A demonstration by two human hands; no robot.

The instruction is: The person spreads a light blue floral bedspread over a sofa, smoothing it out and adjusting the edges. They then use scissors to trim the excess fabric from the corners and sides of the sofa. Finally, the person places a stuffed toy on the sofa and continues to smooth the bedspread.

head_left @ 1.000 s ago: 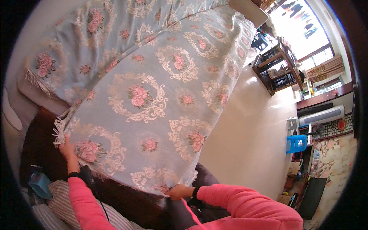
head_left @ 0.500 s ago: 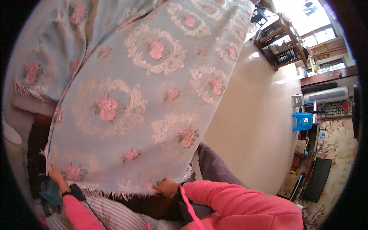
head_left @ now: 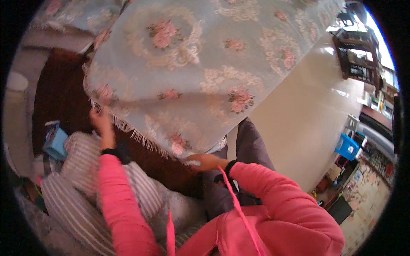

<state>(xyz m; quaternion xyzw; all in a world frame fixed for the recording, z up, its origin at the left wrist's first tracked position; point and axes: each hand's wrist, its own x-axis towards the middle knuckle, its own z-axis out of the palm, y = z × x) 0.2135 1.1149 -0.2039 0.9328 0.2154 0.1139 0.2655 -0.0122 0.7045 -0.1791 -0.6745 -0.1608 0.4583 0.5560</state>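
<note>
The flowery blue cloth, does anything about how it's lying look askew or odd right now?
Yes. The blue floral cloth is not flat: a raised fold runs across it near the fringed edge, which hangs slanted. The left hand and right hand each hold that edge, over the dark brown surface.

Left hand [head_left: 99,121] is motion-blurred; fingers merge w/ the fringe of the blanket [head_left: 205,72], so grip can't be judged. Right hand [head_left: 206,162]: fingertips tucked under the blanket edge, out of sight. Blanket runs off the top of the frame, far side unseen. Whatever lies beneath the blanket betw. the two hands is covered. Blue box [head_left: 54,141] left of left hand: print too blurred to tell. Shelf [head_left: 356,59] far beyond right hand: contents too small.
</note>
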